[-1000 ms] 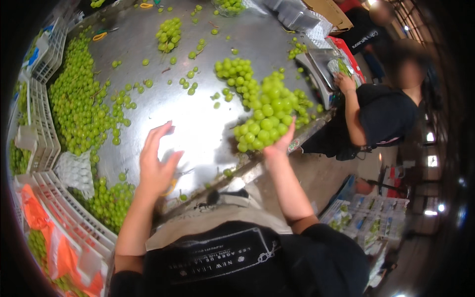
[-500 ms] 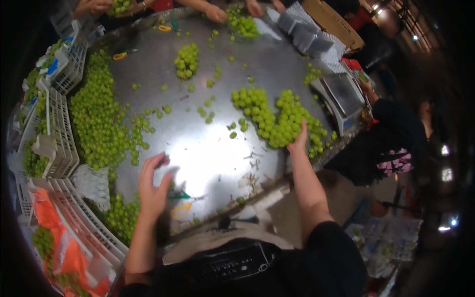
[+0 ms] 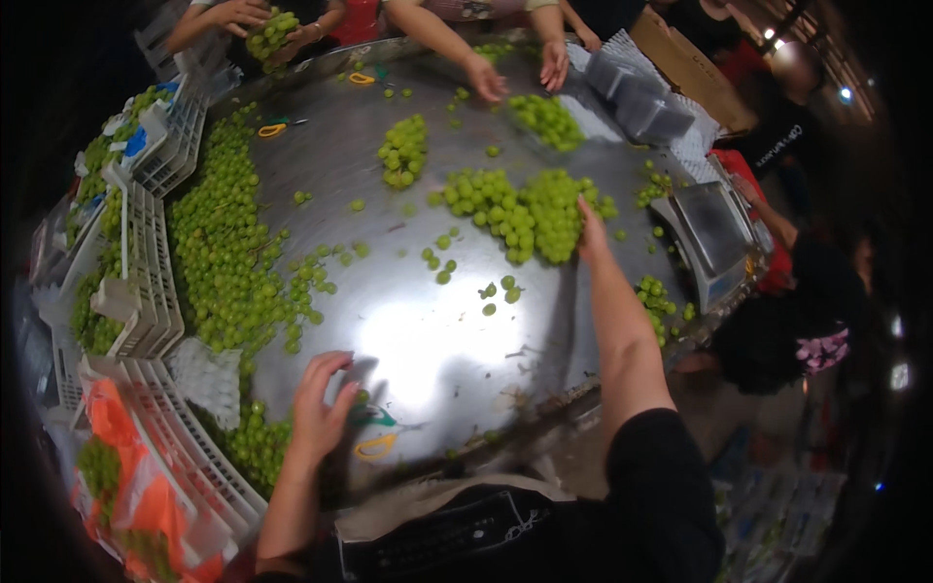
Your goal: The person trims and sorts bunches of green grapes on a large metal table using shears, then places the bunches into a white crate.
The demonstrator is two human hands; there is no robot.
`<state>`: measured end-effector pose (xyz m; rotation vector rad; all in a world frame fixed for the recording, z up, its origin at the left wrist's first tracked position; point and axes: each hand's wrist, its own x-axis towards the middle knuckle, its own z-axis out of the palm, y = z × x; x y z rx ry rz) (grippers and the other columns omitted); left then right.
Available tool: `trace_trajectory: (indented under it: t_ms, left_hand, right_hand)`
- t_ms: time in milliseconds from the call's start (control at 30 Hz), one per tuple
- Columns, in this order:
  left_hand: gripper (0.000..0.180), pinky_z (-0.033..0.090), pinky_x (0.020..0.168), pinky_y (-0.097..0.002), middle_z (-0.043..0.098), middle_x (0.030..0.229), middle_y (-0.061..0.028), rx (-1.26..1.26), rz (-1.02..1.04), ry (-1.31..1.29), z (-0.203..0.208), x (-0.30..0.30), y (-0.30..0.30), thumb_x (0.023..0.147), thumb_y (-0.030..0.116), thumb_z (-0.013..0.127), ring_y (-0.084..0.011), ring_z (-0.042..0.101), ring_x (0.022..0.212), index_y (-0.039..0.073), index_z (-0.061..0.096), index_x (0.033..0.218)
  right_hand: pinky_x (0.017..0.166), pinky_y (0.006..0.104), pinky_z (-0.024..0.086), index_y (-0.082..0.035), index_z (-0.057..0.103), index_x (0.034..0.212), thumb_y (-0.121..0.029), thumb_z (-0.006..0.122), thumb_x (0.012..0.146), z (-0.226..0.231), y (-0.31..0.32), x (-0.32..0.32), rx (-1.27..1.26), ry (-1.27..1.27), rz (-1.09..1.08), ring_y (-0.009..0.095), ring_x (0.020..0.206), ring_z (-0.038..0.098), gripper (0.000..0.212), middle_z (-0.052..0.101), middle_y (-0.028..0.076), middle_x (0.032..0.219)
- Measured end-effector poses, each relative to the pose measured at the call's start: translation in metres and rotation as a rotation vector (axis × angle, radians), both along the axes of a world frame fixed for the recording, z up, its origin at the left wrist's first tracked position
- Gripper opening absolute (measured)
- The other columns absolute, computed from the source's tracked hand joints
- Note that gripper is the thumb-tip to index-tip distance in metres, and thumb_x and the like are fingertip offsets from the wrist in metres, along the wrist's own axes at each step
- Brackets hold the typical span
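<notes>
My right hand [image 3: 589,231] is at the right side of a large bunch of green grapes [image 3: 552,216], its fingers partly hidden behind the fruit. Another bunch [image 3: 476,197] lies against it on the left. Over the near part of the metal table [image 3: 437,379], my left hand [image 3: 319,403] hovers with thumb and fingers apart and nothing in it. Just right of that hand lie a green handle [image 3: 371,415] and a yellow handle [image 3: 375,447], apparently of scissors. A few loose grapes [image 3: 501,290] rest below the large bunch.
Heaped loose grapes [image 3: 219,253] line the left side beside white plastic crates [image 3: 151,262]. A smaller bunch [image 3: 402,153] lies farther back. Yellow-handled scissors [image 3: 274,129] are at the far left. A scale [image 3: 709,228] and clear plastic boxes [image 3: 641,102] stand right. Co-workers' hands [image 3: 486,78] work opposite.
My right hand has moved away from me with the large bunch, which now presses against the other bunch. The left hand stays low and open. A co-worker's hands have come farther over the table.
</notes>
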<state>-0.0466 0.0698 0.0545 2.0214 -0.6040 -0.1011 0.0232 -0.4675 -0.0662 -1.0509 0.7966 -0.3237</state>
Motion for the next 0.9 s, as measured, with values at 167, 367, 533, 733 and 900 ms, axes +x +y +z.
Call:
trace_trajectory:
  t_ms: [167,367,533,733,900]
  left_hand:
    - [0.039,0.043,0.087,-0.0344,0.056,0.109,-0.016,0.104,0.105,-0.089,0.018,-0.023,0.05,0.074,0.005,0.066,-0.03,0.055,0.1,0.001,0.054,0.111]
    - [0.045,0.042,0.091,-0.0371,0.054,0.116,-0.0151,0.304,0.298,-0.314,0.148,-0.062,0.115,0.074,0.009,0.068,-0.032,0.053,0.105,0.004,0.053,0.116]
    - [0.031,0.045,0.087,-0.0326,0.058,0.112,-0.0138,0.362,1.074,-0.533,0.176,-0.092,0.281,0.08,0.006,0.059,-0.0244,0.057,0.103,0.002,0.056,0.11]
    - [0.027,0.045,0.087,-0.0351,0.062,0.107,-0.0157,0.593,1.525,-0.416,0.126,-0.118,0.517,0.084,0.012,0.053,-0.028,0.059,0.1,0.004,0.059,0.11]
    - [0.03,0.044,0.088,-0.0401,0.061,0.105,-0.0197,0.747,1.682,-0.199,0.129,-0.088,0.505,0.084,0.017,0.05,-0.0334,0.058,0.101,0.004,0.061,0.109]
  right_hand:
    - [0.095,0.0401,0.039,-0.009,0.046,0.128,-0.043,0.065,0.078,-0.018,0.008,0.06,-0.882,0.109,0.12,0.028,0.115,0.046,0.063,0.049,0.014,0.126]
    - [0.104,0.0382,0.03,0.0,0.034,0.135,-0.027,0.063,0.085,-0.03,0.027,0.017,-0.986,-0.118,0.142,0.028,0.127,0.036,0.064,0.034,0.016,0.14]
    - [0.104,0.0375,0.03,-0.002,0.034,0.136,-0.016,0.056,0.089,0.017,0.176,-0.039,-0.83,-0.231,0.497,0.026,0.128,0.035,0.053,0.034,0.014,0.14]
    - [0.102,0.0358,0.032,-0.004,0.037,0.134,-0.001,0.049,0.087,0.049,0.265,-0.077,-0.652,-0.277,0.714,0.026,0.127,0.037,0.049,0.037,0.012,0.139]
    - [0.101,0.035,0.033,-0.004,0.036,0.134,-0.001,0.048,0.087,0.068,0.281,-0.097,-0.621,-0.239,0.706,0.026,0.125,0.039,0.049,0.036,0.012,0.139]
